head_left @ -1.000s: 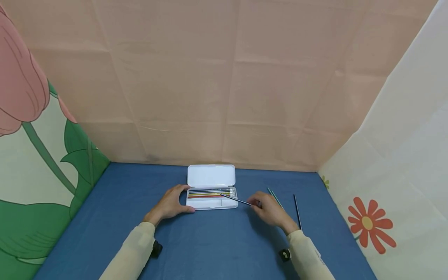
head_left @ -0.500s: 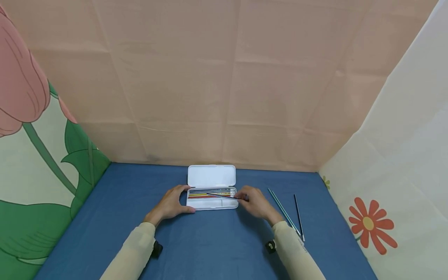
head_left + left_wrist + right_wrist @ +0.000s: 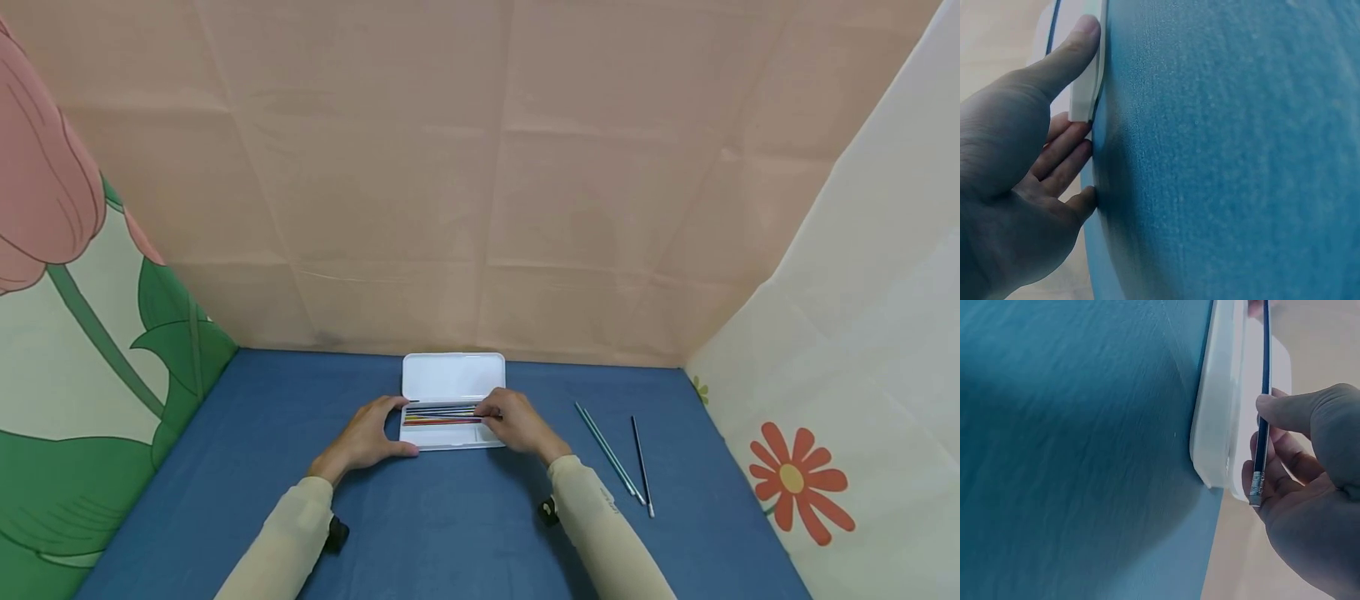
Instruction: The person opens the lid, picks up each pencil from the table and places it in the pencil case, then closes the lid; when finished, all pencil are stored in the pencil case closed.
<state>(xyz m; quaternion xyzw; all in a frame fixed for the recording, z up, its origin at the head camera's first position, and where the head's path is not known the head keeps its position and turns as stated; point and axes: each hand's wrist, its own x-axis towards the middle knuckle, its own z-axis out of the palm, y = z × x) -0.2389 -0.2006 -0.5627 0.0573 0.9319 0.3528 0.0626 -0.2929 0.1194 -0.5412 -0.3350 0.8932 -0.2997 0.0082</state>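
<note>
A white pencil case (image 3: 442, 444) lies with its lid (image 3: 453, 377) raised, and several coloured pencils (image 3: 438, 422) lie in its back compartment. My left hand (image 3: 367, 435) grips the case's left end, thumb at the front corner and fingertips at the back one. In the left wrist view the thumb (image 3: 1079, 47) lies along the white wall. Over the right half of the case, my right hand (image 3: 519, 423) pinches a dark pencil (image 3: 1265, 375) between thumb and fingers. Its silver eraser end shows below the thumb in the right wrist view; its far end is out of that frame.
To the right on the blue cloth (image 3: 465, 525) lie two green pencils (image 3: 609, 447) side by side and a dark pencil (image 3: 642, 467). A beige backdrop (image 3: 480, 208) rises behind the table, with patterned cloths at both sides.
My right hand has moved left with the dark pencil, from beside the case to over its compartment. The green pencils have come out from behind the right arm. My left hand has stayed put.
</note>
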